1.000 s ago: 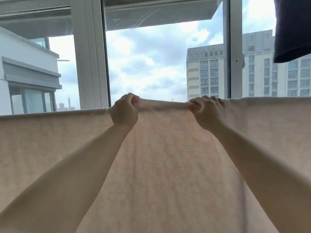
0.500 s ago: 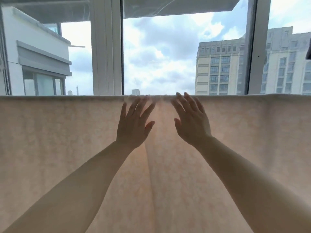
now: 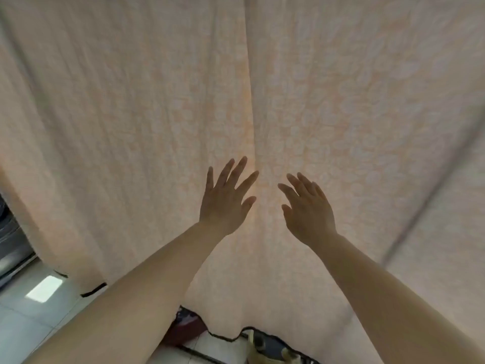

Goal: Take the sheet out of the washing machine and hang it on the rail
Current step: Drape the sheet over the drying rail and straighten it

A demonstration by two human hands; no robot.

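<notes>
A pale peach sheet (image 3: 328, 88) with a faint white pattern hangs down and fills almost the whole view. Its dark-trimmed lower hem waves just above the floor at the bottom. A vertical fold runs down its middle. My left hand (image 3: 225, 200) is spread flat, fingers straight, against the cloth just left of that fold. My right hand (image 3: 308, 208) is flat too, fingers straight, just right of the fold. Neither hand holds anything. The rail and the washing machine are out of view.
White floor tiles (image 3: 31, 319) show at the lower left with a bright patch of light. A dark sliding-door track (image 3: 13, 248) lies at the left edge. Below the hem lie a dark red object (image 3: 183, 329) and some small items (image 3: 265, 345).
My hands let go of the sheet's top edge, opened flat, and slid down the cloth. My view dropped from the window and rail to the sheet's lower part.
</notes>
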